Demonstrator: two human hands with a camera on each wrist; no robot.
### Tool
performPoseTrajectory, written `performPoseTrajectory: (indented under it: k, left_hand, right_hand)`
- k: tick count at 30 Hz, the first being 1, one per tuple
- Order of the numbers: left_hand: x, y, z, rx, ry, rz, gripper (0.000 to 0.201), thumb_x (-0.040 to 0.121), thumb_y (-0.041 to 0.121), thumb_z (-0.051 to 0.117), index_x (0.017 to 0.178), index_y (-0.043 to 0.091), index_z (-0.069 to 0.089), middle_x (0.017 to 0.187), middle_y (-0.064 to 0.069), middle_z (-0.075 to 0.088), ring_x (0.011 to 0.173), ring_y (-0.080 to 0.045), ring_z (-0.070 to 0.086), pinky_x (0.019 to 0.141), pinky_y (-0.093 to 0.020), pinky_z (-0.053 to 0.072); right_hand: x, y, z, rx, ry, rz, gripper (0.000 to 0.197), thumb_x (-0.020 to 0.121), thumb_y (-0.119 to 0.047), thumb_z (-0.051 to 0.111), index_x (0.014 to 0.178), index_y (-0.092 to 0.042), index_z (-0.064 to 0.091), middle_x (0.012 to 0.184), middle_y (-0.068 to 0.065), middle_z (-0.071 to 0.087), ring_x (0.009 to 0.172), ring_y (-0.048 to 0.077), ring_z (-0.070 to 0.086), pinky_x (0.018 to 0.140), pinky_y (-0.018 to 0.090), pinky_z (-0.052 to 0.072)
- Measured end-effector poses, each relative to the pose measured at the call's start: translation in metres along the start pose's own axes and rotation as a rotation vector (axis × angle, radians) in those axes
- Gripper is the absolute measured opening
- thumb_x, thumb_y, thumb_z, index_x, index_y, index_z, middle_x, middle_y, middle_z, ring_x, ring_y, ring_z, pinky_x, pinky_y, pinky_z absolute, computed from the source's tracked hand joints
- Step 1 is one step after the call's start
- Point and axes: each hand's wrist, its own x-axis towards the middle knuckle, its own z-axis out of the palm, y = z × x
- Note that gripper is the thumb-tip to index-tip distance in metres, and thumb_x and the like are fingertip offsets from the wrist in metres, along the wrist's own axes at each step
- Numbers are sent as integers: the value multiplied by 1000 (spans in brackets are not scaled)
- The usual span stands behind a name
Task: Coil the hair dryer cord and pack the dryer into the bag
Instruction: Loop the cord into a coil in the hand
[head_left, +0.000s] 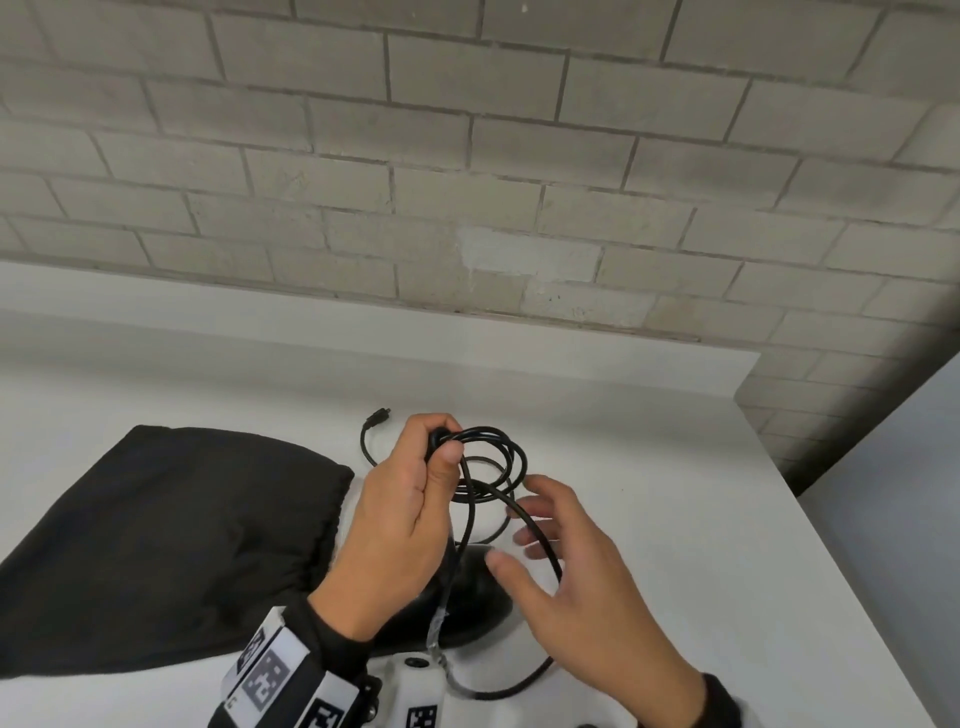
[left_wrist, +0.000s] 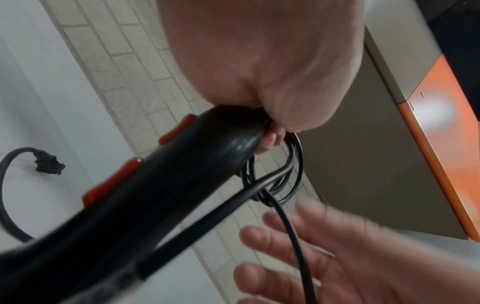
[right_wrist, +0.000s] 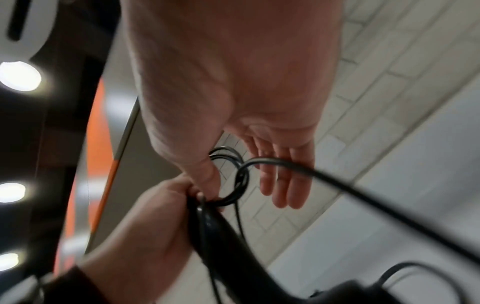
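My left hand (head_left: 441, 441) grips the end of the black hair dryer's handle (left_wrist: 168, 181) together with a few loops of its black cord (head_left: 521, 457). The handle carries red buttons (left_wrist: 111, 183). The dryer's body (head_left: 467, 597) hangs below my hands, just above the table. To the right of the loops my right hand (head_left: 524, 525) is held open, its fingers (right_wrist: 280, 185) straight, and a loose run of cord (right_wrist: 363, 201) crosses them. The plug (head_left: 378, 415) lies on the table behind my left hand. The black drawstring bag (head_left: 156, 545) lies flat at the left.
The white table (head_left: 675, 519) stands against a pale brick wall (head_left: 467, 156), with its right edge close by. An orange and grey cabinet (left_wrist: 441, 144) shows in the wrist views.
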Motion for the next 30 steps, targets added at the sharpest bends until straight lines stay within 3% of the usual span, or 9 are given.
performPoseTrajectory:
  k: [5,9,17,19,21,23,25,27,30]
  left_hand:
    - [1,-2,-5,7,25,-17,18,99,52,32,105,42,47,69,11,54,58,-17,52,55,-34,48]
    - [2,-4,-7,-26,28,-40,19,98,54,33,105,44,48,66,3,51,57,-25,50,58,-43,48]
    - [8,-17,-6,-85,46,-67,16,103,42,35,107,37,50,67,7,50,59,-12,48,58,-25,45]
    - [10,-19,-7,-87,55,-75,15,104,37,35,106,36,50,66,9,50,59,-10,48,58,-22,43]
    - [12,-20,-7,-84,47,-74,15,104,38,35,106,36,49,66,13,51,60,-8,48,59,-19,43]
    - [11,-21,-7,-73,35,-68,16,102,44,34,106,37,49,65,13,50,59,-7,48,58,-21,44]
    - [10,-20,-7,-60,32,-62,18,101,46,34,106,37,49,65,12,50,59,-8,48,58,-28,46]
    - [8,-19,-8,-48,30,-55,19,102,46,34,106,36,49,67,11,52,59,-9,49,59,-31,47]
    - [7,-15,-8,-29,18,-42,18,102,45,34,105,37,49,68,9,52,58,-13,49,57,-30,47]
  right_hand:
    - [5,-13,1,129,71,-68,13,97,-34,52,101,-29,63,60,-6,56,55,3,50,56,15,39]
    - [-18,11,-15,134,75,-60,17,96,-32,54,84,-30,67,58,-11,54,54,1,47,55,11,36]
    - [-92,100,-84,-259,355,264,21,78,-46,47,75,-36,66,81,-17,66,80,-6,59,69,10,45]
    - [-115,158,-94,-254,353,408,24,77,-26,47,66,-37,64,66,-17,59,71,-15,56,59,14,45]
    - [-146,224,-110,-304,396,294,80,68,16,50,75,-63,58,66,-29,54,73,-27,53,52,3,41]
    - [-162,245,-108,-331,451,326,94,68,29,55,68,-65,62,83,-29,64,90,14,69,74,-7,38]
    - [-144,198,-108,-289,311,512,72,71,27,65,78,-44,73,106,0,66,102,30,60,94,11,41]
    - [-108,139,-93,-302,349,405,66,63,20,73,101,-32,66,109,-20,59,97,-3,58,84,8,43]
    - [-66,70,-63,-222,433,108,46,74,-7,78,111,-28,61,109,-28,57,99,-7,56,80,4,43]
